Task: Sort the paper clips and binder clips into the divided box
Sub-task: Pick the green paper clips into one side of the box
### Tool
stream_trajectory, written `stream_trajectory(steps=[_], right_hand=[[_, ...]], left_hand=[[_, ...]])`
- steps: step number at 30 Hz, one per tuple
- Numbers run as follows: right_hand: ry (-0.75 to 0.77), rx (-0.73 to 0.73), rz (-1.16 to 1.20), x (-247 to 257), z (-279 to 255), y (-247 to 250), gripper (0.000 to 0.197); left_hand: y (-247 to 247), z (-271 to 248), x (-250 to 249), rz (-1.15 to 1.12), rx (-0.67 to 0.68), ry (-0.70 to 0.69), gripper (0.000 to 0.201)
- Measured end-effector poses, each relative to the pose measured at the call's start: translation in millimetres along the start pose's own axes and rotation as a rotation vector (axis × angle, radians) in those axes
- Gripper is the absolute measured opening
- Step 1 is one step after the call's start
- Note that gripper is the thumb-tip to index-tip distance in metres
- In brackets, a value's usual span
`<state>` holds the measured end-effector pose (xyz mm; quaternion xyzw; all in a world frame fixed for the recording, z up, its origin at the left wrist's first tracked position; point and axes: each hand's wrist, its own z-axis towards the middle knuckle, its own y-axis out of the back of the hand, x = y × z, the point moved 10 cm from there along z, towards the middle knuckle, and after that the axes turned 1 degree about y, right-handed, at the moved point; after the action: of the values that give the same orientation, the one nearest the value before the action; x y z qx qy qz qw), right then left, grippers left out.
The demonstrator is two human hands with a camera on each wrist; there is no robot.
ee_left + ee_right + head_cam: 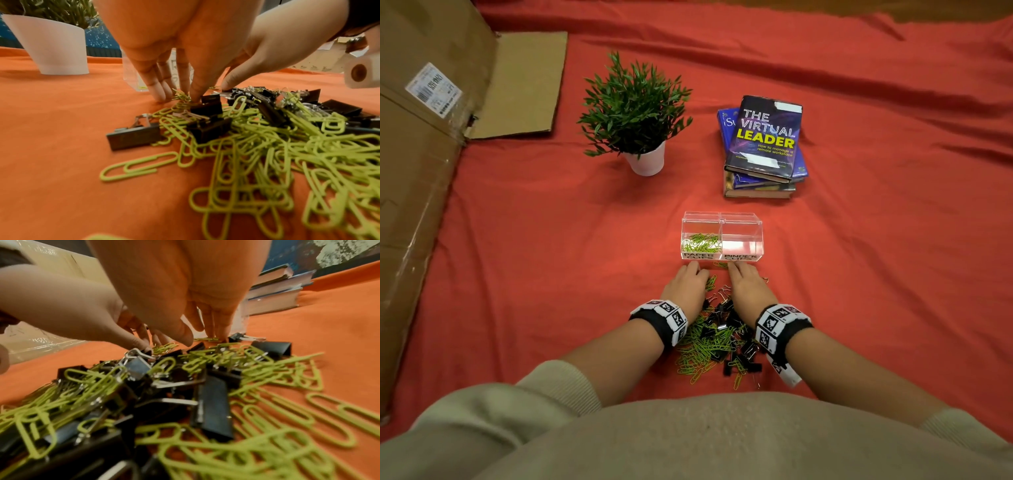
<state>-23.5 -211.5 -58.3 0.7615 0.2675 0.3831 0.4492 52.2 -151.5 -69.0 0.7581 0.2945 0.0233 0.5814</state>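
A clear divided box (722, 219) stands on the red cloth; its left half, labelled PAPER CLIPS, holds several green paper clips (700, 241), and its right half, labelled BINDER CLIPS, is bare. A mixed pile of green paper clips (257, 154) and black binder clips (213, 408) lies between my wrists. At the pile's far edge my left hand (179, 95) pinches a small bunch of paper clips between thumb and fingers. My right hand (203, 337) reaches down just in front of the box, its straight fingertips (216, 332) touching a few flat paper clips (205, 339), thumb apart.
A potted plant in a white pot (647, 161) stands behind and left of the box, and a stack of books (763, 150) behind and right. A large cardboard box (421, 171) lines the left side. Red cloth (893, 274) covers the whole surface.
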Motion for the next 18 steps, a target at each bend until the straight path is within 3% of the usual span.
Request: stream_trajectory(steps=[5,9,12,14,18], right_hand=[[0.034,0.004,0.005,11.6,9.9,-8.3,0.066],[-0.039,-0.049,-0.033,5.3,14.6,-7.2,0.058],[-0.042,-0.030,-0.026,11.0,14.7,-9.9,0.061],[-0.023,0.005,-0.016,15.6,15.0,-12.4,0.062],[-0.047,0.049,0.021,7.8,15.5,-15.7,0.041]], left_hand=[[-1.0,-5.7,8.9,-0.076,0.034,0.057,0.032],[8.7,-9.6,13.2,-0.095,-0.042,0.101,0.045],[4.0,-8.4,12.5,-0.097,0.010,0.124,0.055],[1.2,-7.2,8.6,-0.075,0.035,0.105,0.054],[-0.5,-5.8,2.3,-0.017,0.057,0.045,0.039]])
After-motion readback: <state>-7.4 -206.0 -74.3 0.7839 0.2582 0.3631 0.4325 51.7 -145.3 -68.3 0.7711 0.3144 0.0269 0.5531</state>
